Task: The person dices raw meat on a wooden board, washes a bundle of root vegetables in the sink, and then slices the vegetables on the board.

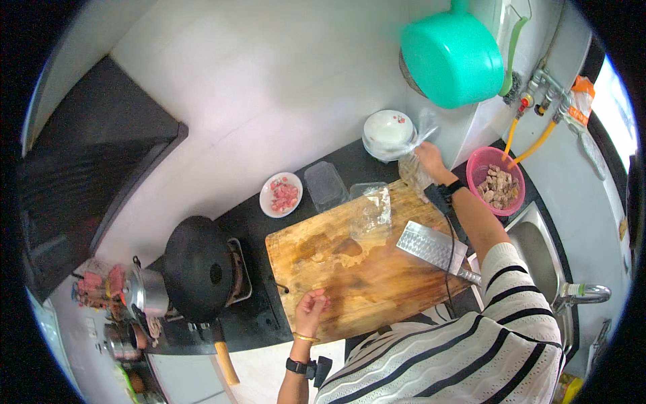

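My right hand [430, 160] grips the gathered top of a clear plastic bag [413, 170] at the back right corner of the wooden cutting board [323, 262]. The bag's contents are hard to make out. Over the board's near left part hovers my left hand [310, 309], its fingers curled together; whether something small is between them cannot be told. A cleaver [429, 245] with a dimpled blade lies on the board's right side, its metal handle pointing to the near right. A clear plastic tray [371, 212] rests partly on the board's back edge, with pale residue on it.
Behind the board are a bowl of chopped pink meat [284, 197], a second clear container [325, 186] and stacked white bowls [388, 129]. A pink basin [522, 194] of meat chunks stands right, near the sink [537, 252]. A black wok [199, 270] is left; a green ladle [454, 60] hangs above.
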### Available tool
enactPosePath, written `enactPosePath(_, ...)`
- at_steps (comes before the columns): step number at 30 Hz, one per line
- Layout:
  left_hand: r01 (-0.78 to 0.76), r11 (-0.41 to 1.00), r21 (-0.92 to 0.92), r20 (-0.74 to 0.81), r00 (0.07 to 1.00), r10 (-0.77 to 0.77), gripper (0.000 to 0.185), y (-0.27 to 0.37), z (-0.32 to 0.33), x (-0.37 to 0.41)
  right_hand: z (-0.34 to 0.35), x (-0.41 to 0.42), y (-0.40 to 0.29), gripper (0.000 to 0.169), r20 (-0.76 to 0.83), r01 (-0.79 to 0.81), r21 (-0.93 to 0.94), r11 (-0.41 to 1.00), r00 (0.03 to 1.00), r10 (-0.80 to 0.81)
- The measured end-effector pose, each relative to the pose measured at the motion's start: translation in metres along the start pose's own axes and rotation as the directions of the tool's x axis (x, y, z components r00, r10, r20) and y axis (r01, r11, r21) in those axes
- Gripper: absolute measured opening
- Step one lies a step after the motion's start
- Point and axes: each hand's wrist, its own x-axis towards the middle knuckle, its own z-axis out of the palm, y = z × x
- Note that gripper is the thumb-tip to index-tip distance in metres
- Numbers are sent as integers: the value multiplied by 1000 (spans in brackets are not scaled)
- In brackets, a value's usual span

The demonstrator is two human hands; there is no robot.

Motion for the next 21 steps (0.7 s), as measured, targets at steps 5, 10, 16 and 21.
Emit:
enactPosePath(5, -30, 999, 18, -3, 1000, 31, 21, 25, 7, 7, -50, -34, -57, 15, 215, -60, 495, 867, 975, -55)
enactPosePath(10, -384, 905, 184, 153, 921, 359, 23, 72, 40, 40, -79, -127, -148, 22, 494, -110, 506, 855, 850, -183)
enactPosePath(16, -810, 555, 191, 453, 574, 682, 34, 97, 113, 32, -67, -240, -178, 20, 610, 89, 298, 950, 748, -262)
enactPosePath(21, -697, 634, 334, 682, 643, 348, 20, 59, 107, 7, -71, -320, -159, 22, 420, 320, -43, 946, 865, -274)
